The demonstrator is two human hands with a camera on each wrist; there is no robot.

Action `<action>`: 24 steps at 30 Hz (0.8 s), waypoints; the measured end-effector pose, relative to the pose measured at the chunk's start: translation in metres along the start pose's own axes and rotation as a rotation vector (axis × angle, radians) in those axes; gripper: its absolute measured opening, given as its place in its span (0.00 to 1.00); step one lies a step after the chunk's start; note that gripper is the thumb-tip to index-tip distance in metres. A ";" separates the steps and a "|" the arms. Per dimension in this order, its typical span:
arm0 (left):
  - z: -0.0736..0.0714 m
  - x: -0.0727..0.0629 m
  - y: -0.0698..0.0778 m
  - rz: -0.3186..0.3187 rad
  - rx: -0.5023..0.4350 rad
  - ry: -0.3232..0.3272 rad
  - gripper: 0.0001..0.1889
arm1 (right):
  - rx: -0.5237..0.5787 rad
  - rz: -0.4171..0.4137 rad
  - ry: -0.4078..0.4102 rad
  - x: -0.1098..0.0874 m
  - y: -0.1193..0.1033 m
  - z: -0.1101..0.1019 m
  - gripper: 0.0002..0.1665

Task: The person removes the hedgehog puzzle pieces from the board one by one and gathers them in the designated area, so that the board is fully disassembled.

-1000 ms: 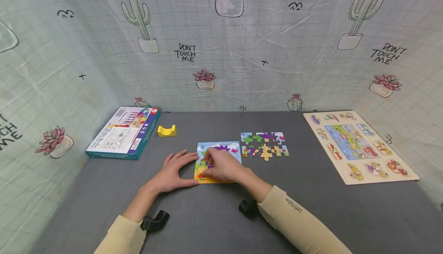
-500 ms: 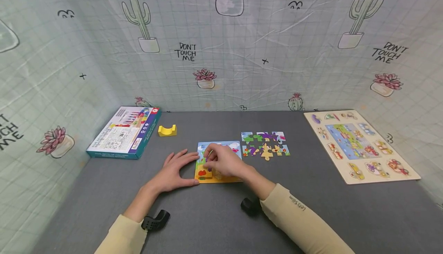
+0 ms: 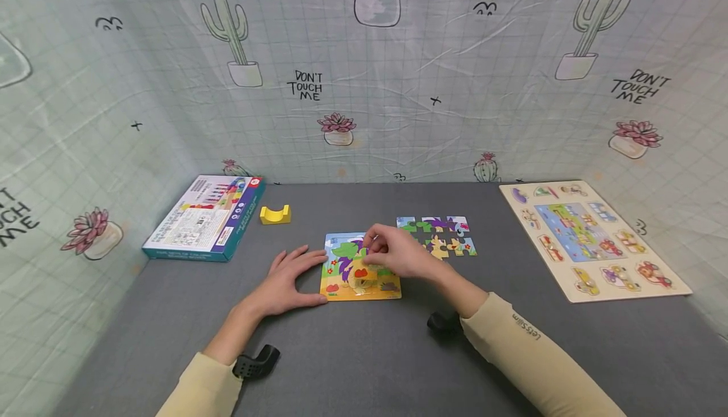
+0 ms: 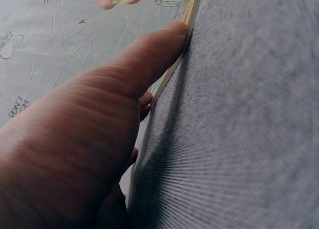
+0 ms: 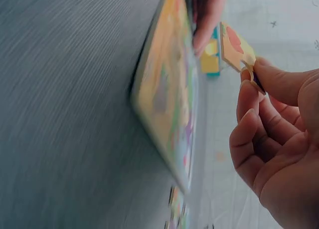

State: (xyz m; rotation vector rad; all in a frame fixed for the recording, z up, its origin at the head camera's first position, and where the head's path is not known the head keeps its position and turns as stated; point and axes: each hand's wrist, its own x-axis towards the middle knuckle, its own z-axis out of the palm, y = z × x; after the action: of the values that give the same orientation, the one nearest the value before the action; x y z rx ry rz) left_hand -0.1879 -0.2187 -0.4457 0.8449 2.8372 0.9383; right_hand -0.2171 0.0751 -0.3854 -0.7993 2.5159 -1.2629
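My right hand pinches a yellow jigsaw piece with a red shape on it between thumb and fingertips. In the right wrist view the jigsaw piece stands tilted, clear of the puzzle board. The square puzzle board, printed with a purple and green picture, lies on the table below. My left hand lies with fingers spread at its left side. In the left wrist view the thumb touches the board's edge.
Several loose jigsaw pieces lie in two rows right of the board, partly behind my right hand. A boxed toy and a yellow block stand at the back left. A large wooden puzzle board lies at the right.
My right hand has lifted the jigsaw piece from the board's lower left corner and carried it up and to the right. My left hand has stayed in place.
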 end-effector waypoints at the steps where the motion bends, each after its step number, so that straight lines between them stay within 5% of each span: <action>1: 0.000 0.000 0.000 -0.003 0.001 0.000 0.41 | -0.002 -0.003 -0.003 -0.002 0.003 -0.002 0.12; 24: 0.000 0.000 0.000 -0.015 0.016 0.000 0.41 | -0.009 0.029 0.013 -0.039 0.051 -0.040 0.13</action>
State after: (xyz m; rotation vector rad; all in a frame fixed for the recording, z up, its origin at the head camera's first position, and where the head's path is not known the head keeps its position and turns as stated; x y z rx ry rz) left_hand -0.1874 -0.2187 -0.4459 0.8238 2.8503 0.9150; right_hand -0.2205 0.1485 -0.4030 -0.7558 2.5358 -1.2525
